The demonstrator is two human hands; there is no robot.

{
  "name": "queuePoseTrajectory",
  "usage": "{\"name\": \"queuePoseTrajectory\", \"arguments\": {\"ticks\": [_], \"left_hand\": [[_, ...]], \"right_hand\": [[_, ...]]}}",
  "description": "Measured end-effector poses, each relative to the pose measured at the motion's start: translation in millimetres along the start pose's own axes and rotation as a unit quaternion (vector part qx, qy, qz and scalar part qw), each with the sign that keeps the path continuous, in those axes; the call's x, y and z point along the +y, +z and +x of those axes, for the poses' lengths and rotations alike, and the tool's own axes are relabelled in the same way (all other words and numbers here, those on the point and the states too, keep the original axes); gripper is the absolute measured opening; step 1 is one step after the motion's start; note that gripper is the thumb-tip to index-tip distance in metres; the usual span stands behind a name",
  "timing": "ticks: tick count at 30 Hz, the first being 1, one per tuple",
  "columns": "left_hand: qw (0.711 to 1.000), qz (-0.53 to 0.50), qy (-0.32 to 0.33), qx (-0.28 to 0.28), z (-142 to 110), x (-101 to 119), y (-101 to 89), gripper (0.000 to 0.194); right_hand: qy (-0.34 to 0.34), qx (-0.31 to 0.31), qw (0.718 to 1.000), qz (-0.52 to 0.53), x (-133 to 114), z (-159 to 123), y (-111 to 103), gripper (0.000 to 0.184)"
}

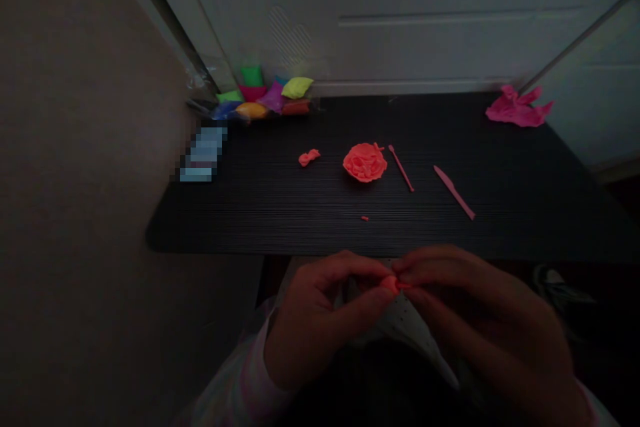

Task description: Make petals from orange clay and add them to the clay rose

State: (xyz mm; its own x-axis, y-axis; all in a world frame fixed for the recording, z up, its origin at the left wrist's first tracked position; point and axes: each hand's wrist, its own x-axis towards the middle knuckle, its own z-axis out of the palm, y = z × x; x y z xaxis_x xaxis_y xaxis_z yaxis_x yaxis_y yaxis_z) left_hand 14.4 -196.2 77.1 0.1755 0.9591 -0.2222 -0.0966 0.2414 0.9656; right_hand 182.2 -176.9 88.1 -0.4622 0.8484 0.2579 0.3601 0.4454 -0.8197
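My left hand (333, 313) pinches a small piece of orange-pink modelling clay (390, 283) between thumb and fingers, in front of the table's near edge. On the other side of that piece, my right hand (480, 320) grips its thin end with thumb and fingertips. Beyond the hands, a ruffled clay shape like a shallow bowl (365, 163) rests on the dark table. A twisted clay lump (309, 157) lies left of it. Nearer to me is a tiny clay crumb (365, 218).
Right of the bowl shape lie a thin pink modelling stick (401, 168) and a pink plastic knife (454, 192). A clear bag of coloured clay packs (273, 97) is at the back left, beside a blurred-out flat object (204, 155). A crumpled pink wrapper (519, 108) sits back right.
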Motion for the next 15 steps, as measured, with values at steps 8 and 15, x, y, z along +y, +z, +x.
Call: {"name": "queuePoseTrajectory", "arguments": {"ticks": [8, 15], "left_hand": [[1.0, 0.008, -0.01, 0.004, 1.4, 1.3, 0.5, 0.01], [1.0, -0.014, -0.004, 0.008, 1.1, -0.6, 0.9, 0.01]], "right_hand": [[-0.027, 0.002, 0.999, -0.031, 0.7, 0.3, 0.1, 0.019], [-0.023, 0.013, 0.999, -0.041, 0.4, 2.2, 1.8, 0.014]]}}
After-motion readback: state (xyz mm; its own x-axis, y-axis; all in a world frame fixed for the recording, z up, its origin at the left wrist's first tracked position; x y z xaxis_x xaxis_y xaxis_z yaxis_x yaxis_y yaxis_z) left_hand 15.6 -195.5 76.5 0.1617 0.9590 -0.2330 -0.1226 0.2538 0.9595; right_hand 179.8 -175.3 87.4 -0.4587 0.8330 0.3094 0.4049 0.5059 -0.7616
